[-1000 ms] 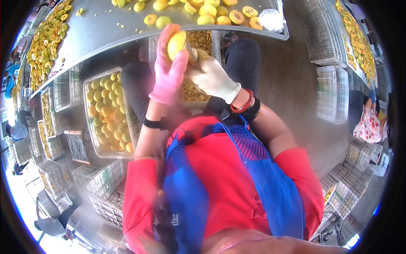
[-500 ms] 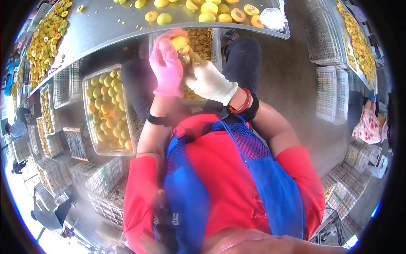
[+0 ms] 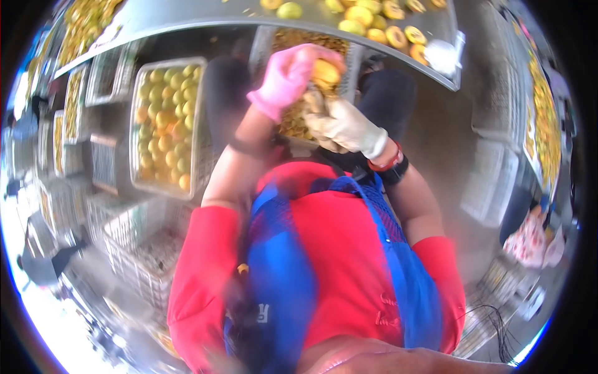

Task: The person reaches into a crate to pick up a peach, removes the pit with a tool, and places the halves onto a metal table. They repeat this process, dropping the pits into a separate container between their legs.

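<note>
My left hand, in a pink glove, grips a yellow fruit just below the edge of the steel table. My right hand, in a white glove, is pressed up against the fruit from below; a small tool seen in it earlier is blurred here. Both hands hover over a crate of cut fruit pieces that sits between my knees. The whole view is smeared by motion.
A crate of whole yellow fruit stands at my left. Whole and halved fruits lie on the table's far side. Stacked empty crates crowd the floor at left, and more trays of fruit run along the right.
The view has swung, shifting everything rightward and blurring it. My hands remain together on the fruit, which has turned in my left hand so my fingers cover more of it.
</note>
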`<action>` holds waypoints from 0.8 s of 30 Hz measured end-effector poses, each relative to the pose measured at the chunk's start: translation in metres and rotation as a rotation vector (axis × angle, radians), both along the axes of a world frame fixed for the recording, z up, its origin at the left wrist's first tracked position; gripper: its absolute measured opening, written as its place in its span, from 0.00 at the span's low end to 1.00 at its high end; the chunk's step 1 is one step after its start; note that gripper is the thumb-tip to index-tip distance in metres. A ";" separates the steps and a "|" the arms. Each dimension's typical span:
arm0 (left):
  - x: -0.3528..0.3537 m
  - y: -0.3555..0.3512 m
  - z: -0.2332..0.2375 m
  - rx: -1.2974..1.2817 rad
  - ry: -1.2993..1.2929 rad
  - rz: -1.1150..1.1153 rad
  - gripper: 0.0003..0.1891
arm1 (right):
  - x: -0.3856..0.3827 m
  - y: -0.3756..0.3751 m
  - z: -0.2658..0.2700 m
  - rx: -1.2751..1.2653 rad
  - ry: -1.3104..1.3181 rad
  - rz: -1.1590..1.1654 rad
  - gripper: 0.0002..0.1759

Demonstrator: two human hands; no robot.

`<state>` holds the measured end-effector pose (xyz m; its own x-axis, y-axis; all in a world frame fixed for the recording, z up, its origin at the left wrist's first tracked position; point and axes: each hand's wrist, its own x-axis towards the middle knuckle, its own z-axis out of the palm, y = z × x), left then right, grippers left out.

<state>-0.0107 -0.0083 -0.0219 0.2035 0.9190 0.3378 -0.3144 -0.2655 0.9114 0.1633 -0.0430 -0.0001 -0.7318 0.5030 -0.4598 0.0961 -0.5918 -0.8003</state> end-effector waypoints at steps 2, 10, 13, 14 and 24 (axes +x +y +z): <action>-0.001 -0.003 0.011 0.021 0.032 -0.071 0.32 | 0.000 -0.005 0.009 0.002 0.061 -0.027 0.06; -0.007 0.013 0.018 -0.397 -0.281 0.295 0.36 | -0.008 -0.008 0.005 0.234 -0.013 -0.145 0.05; -0.060 0.007 0.015 -0.374 -0.552 0.562 0.29 | -0.001 -0.012 -0.021 0.189 0.101 -0.194 0.10; -0.084 0.013 -0.006 -0.296 -0.533 0.689 0.32 | -0.002 -0.011 -0.026 0.175 0.038 -0.222 0.09; -0.265 -0.190 -0.105 -0.852 0.623 1.328 0.28 | 0.001 -0.008 -0.061 0.139 -0.315 -0.265 0.05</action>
